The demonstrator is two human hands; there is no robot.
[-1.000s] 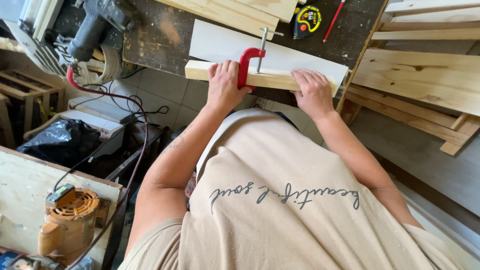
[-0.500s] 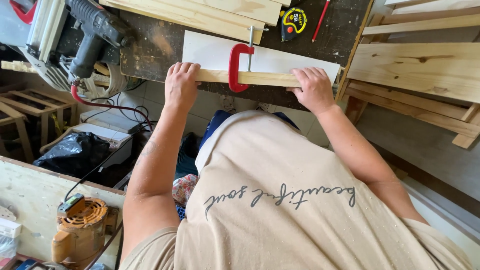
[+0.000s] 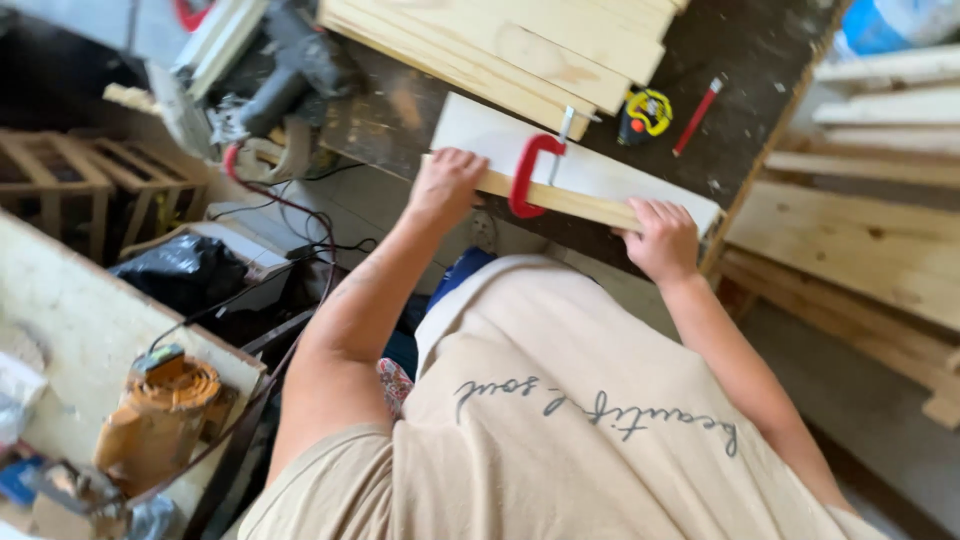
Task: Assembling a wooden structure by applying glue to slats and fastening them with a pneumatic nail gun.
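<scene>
The left hand has slid outward along the wooden strip — now its grip is closing over the strip's left end, while the right hand is gripping the right end. A red clamp is pinning strip and white board at the table edge — both ends are being steadied.

There were two hands, one red clamp, one tape measure, one red pencil and one white board.

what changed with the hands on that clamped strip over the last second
The left hand slid left along the wooden strip, from beside the red clamp to the strip's left end. The right hand stayed gripping the right end. The clamp, white board and tape measure kept their places.
</scene>
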